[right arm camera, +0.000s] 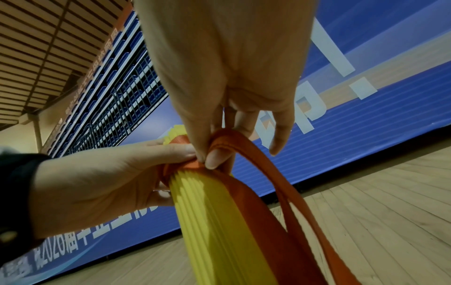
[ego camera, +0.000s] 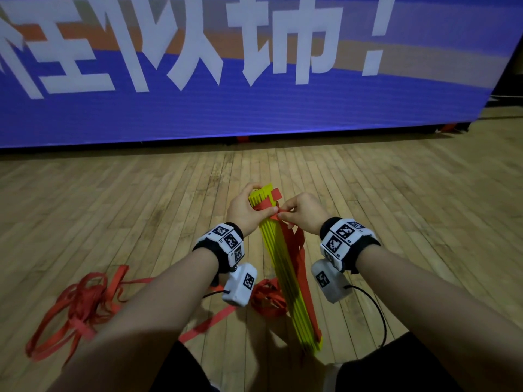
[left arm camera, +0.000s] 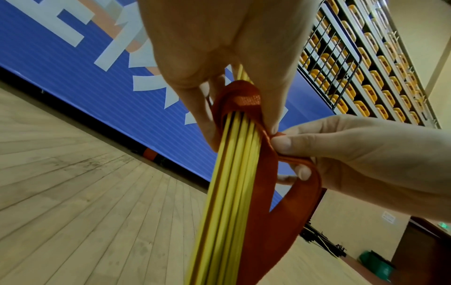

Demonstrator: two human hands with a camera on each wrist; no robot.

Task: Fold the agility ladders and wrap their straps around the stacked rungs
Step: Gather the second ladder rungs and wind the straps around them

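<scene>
A stack of yellow rungs [ego camera: 288,281] is held off the wooden floor, its far end raised between my hands. An orange strap [ego camera: 304,267] runs along its right side and crosses the stack near the top. My left hand [ego camera: 246,210] grips the upper end of the stacked rungs [left arm camera: 234,173], thumb pressing the strap [left arm camera: 246,100] against them. My right hand [ego camera: 300,212] pinches a loop of the strap [right arm camera: 234,140] between thumb and forefinger, right beside the left thumb. The rungs [right arm camera: 212,221] fan slightly below the wrap.
More loose orange strap [ego camera: 82,306] lies tangled on the floor at the left, and a bunch [ego camera: 267,297] sits beside the stack. A large blue banner [ego camera: 254,80] stands ahead along the floor. My knees are at the bottom edge.
</scene>
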